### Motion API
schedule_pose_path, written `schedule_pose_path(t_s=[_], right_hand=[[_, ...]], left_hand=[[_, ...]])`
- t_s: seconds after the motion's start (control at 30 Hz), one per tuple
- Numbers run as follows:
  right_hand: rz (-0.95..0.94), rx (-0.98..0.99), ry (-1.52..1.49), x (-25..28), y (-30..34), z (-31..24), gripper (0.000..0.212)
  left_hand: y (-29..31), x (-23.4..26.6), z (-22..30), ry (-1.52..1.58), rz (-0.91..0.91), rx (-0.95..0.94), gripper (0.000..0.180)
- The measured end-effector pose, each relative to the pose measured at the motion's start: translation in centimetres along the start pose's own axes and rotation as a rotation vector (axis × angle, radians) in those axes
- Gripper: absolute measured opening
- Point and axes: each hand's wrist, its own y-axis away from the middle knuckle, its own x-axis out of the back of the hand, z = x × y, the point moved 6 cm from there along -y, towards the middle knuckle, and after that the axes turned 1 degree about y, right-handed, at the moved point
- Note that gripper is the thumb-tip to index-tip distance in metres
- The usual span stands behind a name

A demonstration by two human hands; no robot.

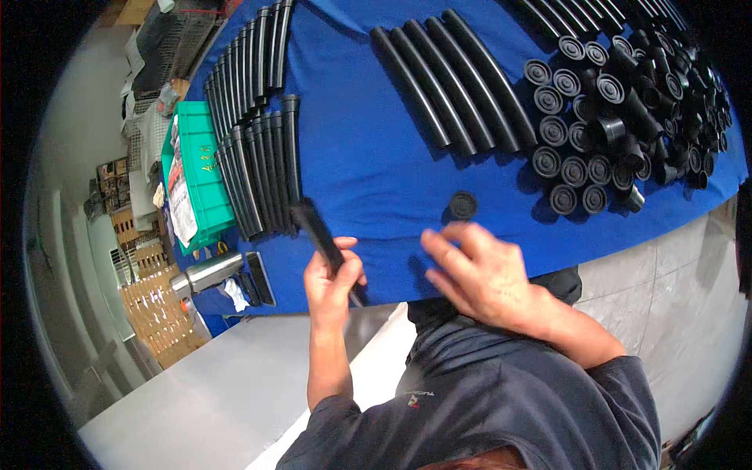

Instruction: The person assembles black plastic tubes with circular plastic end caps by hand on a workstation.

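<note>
My left hand [333, 274] is closed around a black tube [317, 231] near the table's front edge; the tube slants up and to the left, and its lower end is partly hidden by the fingers. Over the cloth to the right hovers my right hand [482, 270], slightly blurred, its fingers apart and nothing seen in them. Just beyond its fingertips a single black round cap [463, 205] with ringed face stands apart from the others. Many similar black caps [547, 162] are heaped at the right.
Bare black tubes [458, 86] lie side by side at the far middle. Capped tubes [262, 168] lie in rows at the left, beside a green bin [211, 204]. A steel flask [207, 272] and a phone [260, 278] lie near the left corner of the blue cloth [352, 133].
</note>
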Motion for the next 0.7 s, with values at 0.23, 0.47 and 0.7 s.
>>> schedule_pose_path(t_s=[0.23, 0.47, 0.7], right_hand=[[-0.075, -0.072, 0.424, 0.0, -2.1, 3.4, 0.053], [-0.100, -0.261, -0.381, 1.0, -1.9, 3.6, 0.040], [-0.131, -0.641, -1.474, -2.3, 1.1, 4.8, 0.042]], left_hand=[[0.1, -2.4, 1.2, -0.682, -0.215, -0.233, 0.016], [0.2, -3.8, 1.5, -0.722, -0.322, -0.298, 0.032], [-0.2, -5.2, 2.2, -0.917, -0.411, -0.376, 0.047]])
